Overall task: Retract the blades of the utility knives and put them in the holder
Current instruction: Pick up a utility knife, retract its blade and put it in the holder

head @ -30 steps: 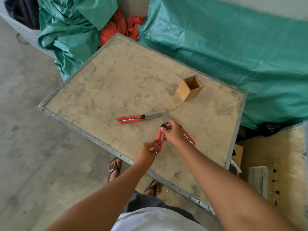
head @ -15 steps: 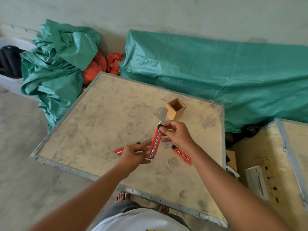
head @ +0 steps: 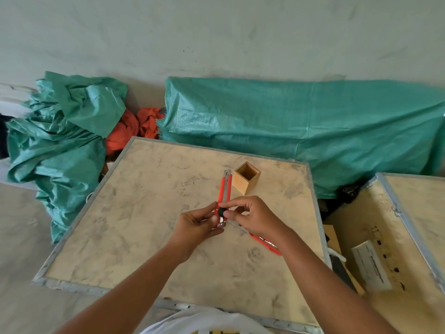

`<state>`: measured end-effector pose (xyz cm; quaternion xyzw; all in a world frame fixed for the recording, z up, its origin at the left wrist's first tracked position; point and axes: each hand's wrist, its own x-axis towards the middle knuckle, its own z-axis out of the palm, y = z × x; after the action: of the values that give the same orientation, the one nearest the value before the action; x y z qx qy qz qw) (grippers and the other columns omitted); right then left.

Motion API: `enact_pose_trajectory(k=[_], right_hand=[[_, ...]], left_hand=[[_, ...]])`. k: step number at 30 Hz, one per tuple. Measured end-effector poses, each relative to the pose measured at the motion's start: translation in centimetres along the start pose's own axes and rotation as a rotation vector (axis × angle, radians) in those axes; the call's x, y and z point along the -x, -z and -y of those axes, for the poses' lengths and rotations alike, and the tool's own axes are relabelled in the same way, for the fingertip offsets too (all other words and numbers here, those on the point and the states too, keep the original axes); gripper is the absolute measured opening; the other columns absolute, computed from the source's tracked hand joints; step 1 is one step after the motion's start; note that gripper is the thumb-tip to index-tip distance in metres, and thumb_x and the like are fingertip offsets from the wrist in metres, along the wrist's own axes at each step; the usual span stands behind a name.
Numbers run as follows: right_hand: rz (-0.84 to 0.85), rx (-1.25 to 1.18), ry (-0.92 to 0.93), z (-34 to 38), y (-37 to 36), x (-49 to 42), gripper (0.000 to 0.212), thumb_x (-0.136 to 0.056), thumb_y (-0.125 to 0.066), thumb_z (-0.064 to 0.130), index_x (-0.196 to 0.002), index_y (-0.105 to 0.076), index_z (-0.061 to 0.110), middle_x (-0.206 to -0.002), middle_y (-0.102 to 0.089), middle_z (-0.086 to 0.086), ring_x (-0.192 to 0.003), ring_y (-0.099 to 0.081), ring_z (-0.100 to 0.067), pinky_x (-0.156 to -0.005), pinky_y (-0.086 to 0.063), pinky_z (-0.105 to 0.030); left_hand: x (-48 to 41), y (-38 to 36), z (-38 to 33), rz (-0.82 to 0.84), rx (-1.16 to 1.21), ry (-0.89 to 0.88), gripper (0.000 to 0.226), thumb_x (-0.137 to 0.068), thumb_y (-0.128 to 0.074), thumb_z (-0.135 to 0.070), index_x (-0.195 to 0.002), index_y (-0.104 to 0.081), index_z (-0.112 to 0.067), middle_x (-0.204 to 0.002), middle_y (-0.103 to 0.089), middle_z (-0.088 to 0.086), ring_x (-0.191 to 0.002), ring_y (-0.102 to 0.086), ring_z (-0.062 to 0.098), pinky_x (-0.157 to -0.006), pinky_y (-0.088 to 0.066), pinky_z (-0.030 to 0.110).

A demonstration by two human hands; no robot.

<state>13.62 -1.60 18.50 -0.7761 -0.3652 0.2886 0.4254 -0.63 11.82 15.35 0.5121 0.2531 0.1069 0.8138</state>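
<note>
A red utility knife (head: 225,189) is held above the table, its tip pointing away from me toward the wooden holder (head: 246,178). My left hand (head: 197,224) grips its near end. My right hand (head: 252,216) pinches the black slider, which sits near the handle's rear; only a short bit of blade shows at the tip. A second red knife (head: 263,242) lies on the table, partly hidden under my right wrist. The third knife is hidden behind my left hand. The square holder stands upright and looks empty.
The work surface is a metal-edged board (head: 144,213). Green tarps (head: 301,131) and an orange cloth (head: 125,133) lie behind it. Another wooden crate (head: 385,237) with a white box (head: 369,266) sits to the right.
The black slider has been pulled from the front of the knife back to the handle's rear and the long blade has drawn in. My view has tilted upward.
</note>
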Motion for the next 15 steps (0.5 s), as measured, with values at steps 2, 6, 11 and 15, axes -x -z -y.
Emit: enact_pose_trajectory(k=[2, 6, 11, 15], right_hand=[[-0.059, 0.007, 0.009, 0.3, 0.1, 0.1, 0.019, -0.088, -0.079, 0.026, -0.108, -0.079, 0.028, -0.104, -0.077, 0.015, -0.091, -0.070, -0.010, -0.086, -0.057, -0.024], [-0.135, 0.034, 0.046, 0.3, 0.1, 0.1, 0.016, -0.085, -0.081, 0.031, -0.098, -0.072, 0.028, -0.098, -0.072, 0.012, -0.086, -0.066, -0.006, -0.081, -0.055, -0.021], [-0.095, -0.035, 0.056, 0.2, 1.1, -0.1, 0.023, -0.090, -0.077, 0.023, -0.111, -0.077, 0.032, -0.103, -0.076, 0.015, -0.088, -0.069, -0.012, -0.082, -0.056, -0.017], [-0.167, 0.013, 0.051, -0.1, 1.3, -0.3, 0.013, -0.084, -0.081, 0.029, -0.095, -0.074, 0.029, -0.094, -0.073, 0.015, -0.086, -0.066, -0.011, -0.081, -0.059, -0.032]], left_hand=[[-0.2, -0.1, -0.4, 0.012, 0.004, -0.008, 0.037, -0.088, -0.064, 0.004, -0.123, -0.067, -0.010, -0.096, -0.077, 0.012, -0.092, -0.074, 0.025, -0.079, -0.062, 0.035], [-0.8, -0.5, -0.8, 0.031, -0.018, -0.023, 0.038, -0.088, -0.063, 0.006, -0.122, -0.066, -0.010, -0.092, -0.078, 0.009, -0.089, -0.075, 0.021, -0.079, -0.063, 0.035], [-1.8, -0.9, -1.0, 0.037, -0.031, -0.034, 0.040, -0.086, -0.066, 0.004, -0.124, -0.065, -0.007, -0.094, -0.077, 0.010, -0.091, -0.074, 0.022, -0.082, -0.062, 0.038], [-2.5, -1.4, -0.9, 0.050, -0.030, -0.030, 0.041, -0.087, -0.064, 0.006, -0.124, -0.065, -0.011, -0.098, -0.077, 0.012, -0.091, -0.074, 0.022, -0.081, -0.063, 0.037]])
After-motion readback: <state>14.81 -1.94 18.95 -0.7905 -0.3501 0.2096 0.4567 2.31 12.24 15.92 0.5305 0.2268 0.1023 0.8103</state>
